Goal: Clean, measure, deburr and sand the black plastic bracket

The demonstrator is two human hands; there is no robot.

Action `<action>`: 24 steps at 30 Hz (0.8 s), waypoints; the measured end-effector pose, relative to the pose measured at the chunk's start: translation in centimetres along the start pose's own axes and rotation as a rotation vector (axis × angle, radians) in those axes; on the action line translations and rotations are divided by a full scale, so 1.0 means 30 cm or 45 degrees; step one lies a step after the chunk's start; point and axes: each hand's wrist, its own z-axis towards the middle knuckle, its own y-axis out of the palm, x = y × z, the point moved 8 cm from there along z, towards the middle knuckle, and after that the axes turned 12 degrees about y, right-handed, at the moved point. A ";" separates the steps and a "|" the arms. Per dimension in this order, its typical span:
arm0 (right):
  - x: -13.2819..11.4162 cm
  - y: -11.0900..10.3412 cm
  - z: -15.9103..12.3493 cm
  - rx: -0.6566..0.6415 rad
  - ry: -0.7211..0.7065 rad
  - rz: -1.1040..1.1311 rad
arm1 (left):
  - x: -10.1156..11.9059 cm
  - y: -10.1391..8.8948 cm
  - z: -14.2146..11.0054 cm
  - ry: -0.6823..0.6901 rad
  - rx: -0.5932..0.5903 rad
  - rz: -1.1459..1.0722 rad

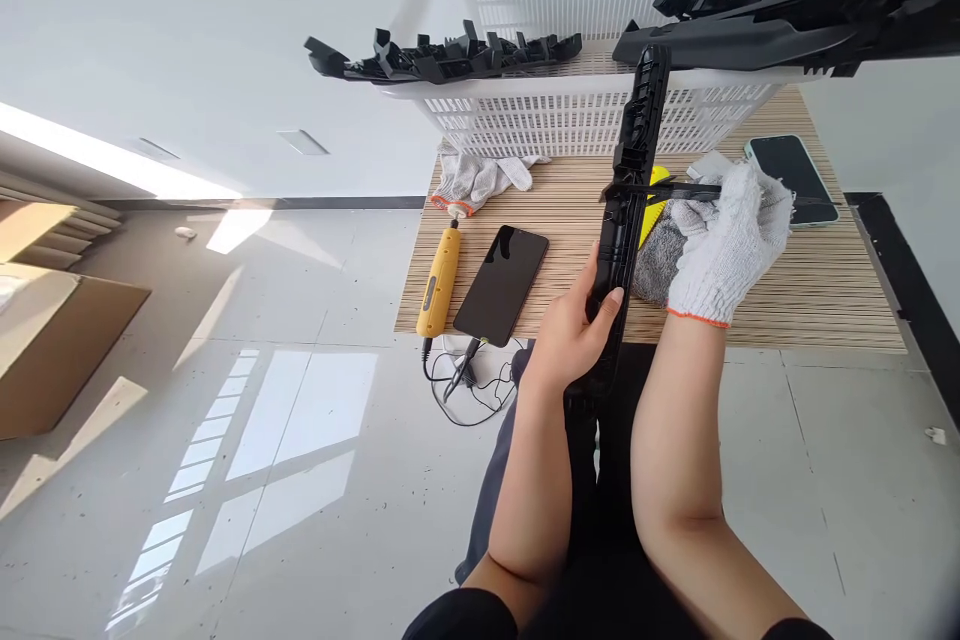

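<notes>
My bare left hand (pixel 574 325) grips the near end of a long black plastic part (pixel 637 150) that stands tilted over the small wooden table (pixel 810 290). My right hand (pixel 731 240), in a white knit glove, is closed around a thin dark tool (pixel 660 190) whose tip touches the part's side. A yellow piece (pixel 654 210) and a grey cloth (pixel 660 260) lie right behind the part.
A white slatted basket (pixel 585 110) stands at the back with black plastic parts (pixel 442 55) laid across its rim. On the table lie a spare glove (pixel 480 175), a yellow electric tool (pixel 439 280), a black phone (pixel 501 285) on a cable and a second phone (pixel 795 175).
</notes>
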 end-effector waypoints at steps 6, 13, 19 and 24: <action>0.011 -0.014 0.020 0.008 -0.073 -0.071 | 0.007 0.001 0.001 -0.005 -0.015 0.009; -0.005 -0.024 -0.001 0.071 -0.117 -0.098 | 0.007 0.004 -0.001 -0.035 -0.022 0.001; -0.006 -0.022 0.004 0.099 -0.108 0.006 | 0.011 0.003 0.000 -0.064 -0.022 0.019; 0.016 -0.018 0.034 -0.002 -0.245 0.143 | 0.014 0.008 -0.001 -0.075 -0.055 0.058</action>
